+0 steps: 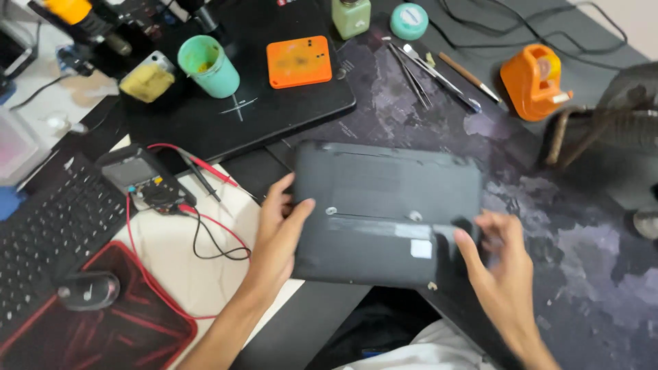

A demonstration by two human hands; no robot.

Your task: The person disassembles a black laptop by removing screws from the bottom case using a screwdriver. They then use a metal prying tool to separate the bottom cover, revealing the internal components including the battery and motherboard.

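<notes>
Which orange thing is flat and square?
The orange pad on the black mat, beside the green cup. The other, an orange tape dispenser, is rounded and taller.

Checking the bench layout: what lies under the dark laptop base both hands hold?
The dark mottled mat shows around the laptop base; whatever lies directly beneath is covered. Left hand and right hand grip its edges.

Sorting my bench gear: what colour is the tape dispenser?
Orange tape dispenser, seen in the head view.

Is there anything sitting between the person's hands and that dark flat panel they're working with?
Nothing visible does. The left hand grips the left edge of the dark panel directly, thumb on its top face. The right hand touches its lower right corner. The tweezers and orange tape dispenser lie farther back.
</notes>
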